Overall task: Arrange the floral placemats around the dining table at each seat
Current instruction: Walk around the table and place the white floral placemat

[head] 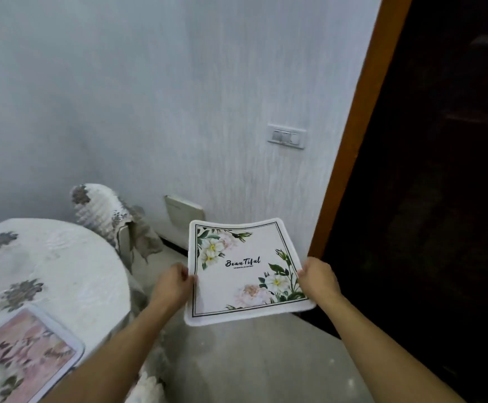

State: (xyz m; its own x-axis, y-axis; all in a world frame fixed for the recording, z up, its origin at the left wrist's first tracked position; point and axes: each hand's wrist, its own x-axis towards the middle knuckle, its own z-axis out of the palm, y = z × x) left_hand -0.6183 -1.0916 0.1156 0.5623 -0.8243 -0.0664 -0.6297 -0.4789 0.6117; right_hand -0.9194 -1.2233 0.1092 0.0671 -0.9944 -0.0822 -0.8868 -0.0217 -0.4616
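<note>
Pink placemat (24,359) cropped; chair (103,213) half-hidden.

A white floral placemat (245,271) is held in the air by its side edges, left hand (173,283) and right hand (319,277) clasped; a pink placemat (24,356) is laid on the counter (71,266)

White placemat (245,271) with thin black border line, white and pale pink blooms, green leaves and black script; pink floral placemat (24,356) edged in white; white bench cloth (71,266) dotted with grey flower motifs; orange-brown door frame (361,112).
</note>
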